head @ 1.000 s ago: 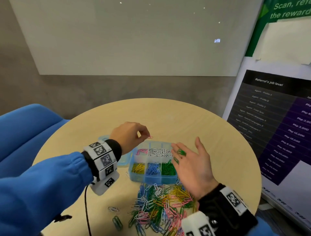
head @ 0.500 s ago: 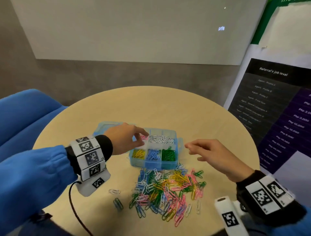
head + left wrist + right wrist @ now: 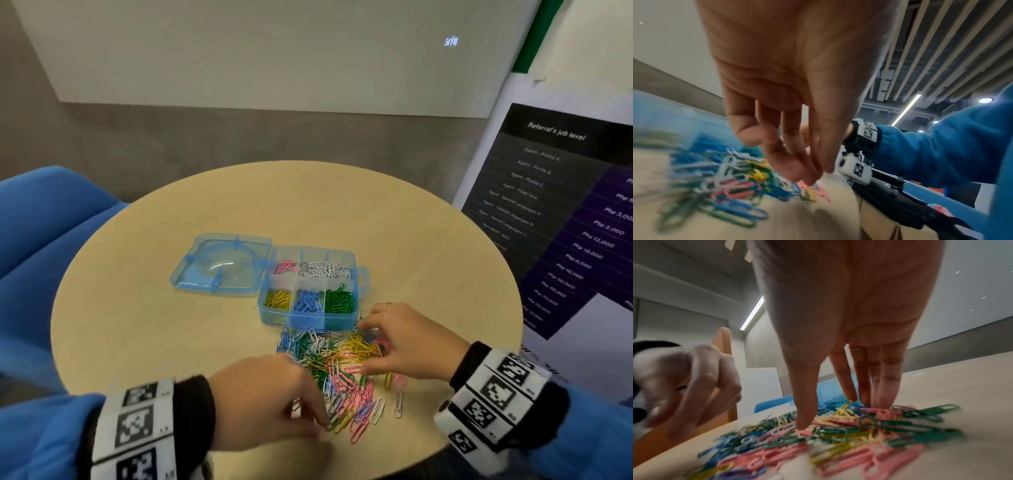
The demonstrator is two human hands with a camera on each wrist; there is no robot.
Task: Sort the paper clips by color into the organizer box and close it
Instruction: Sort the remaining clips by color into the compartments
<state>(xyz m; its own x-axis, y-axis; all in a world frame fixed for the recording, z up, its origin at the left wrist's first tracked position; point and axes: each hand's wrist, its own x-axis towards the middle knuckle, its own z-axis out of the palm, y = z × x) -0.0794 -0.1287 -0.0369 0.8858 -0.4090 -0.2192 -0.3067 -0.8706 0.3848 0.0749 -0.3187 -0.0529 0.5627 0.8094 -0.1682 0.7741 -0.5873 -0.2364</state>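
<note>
The blue organizer box (image 3: 308, 320) stands open on the round table, its lid (image 3: 219, 263) lying flat to the left. Its compartments hold pink (image 3: 284, 266), white (image 3: 323, 270), yellow (image 3: 278, 298), blue (image 3: 308, 300) and green clips (image 3: 339, 299). A mixed pile of paper clips (image 3: 339, 373) (image 3: 859, 434) lies in front of the box. My left hand (image 3: 320, 423) (image 3: 818, 173) reaches down to the pile's near edge over pink clips, thumb and fingertips close together with no clip seen between them. My right hand (image 3: 363, 349) (image 3: 828, 412) touches the pile's right side with straight, spread fingers.
The wooden table (image 3: 171, 342) ends close behind both wrists. A blue seat (image 3: 41, 222) stands at the left and a dark poster stand (image 3: 565, 205) at the right. One loose white clip (image 3: 255, 310) lies left of the box.
My left hand has come back from the pink compartment to the pile's near edge. My right hand has dropped from beside the box onto the pile.
</note>
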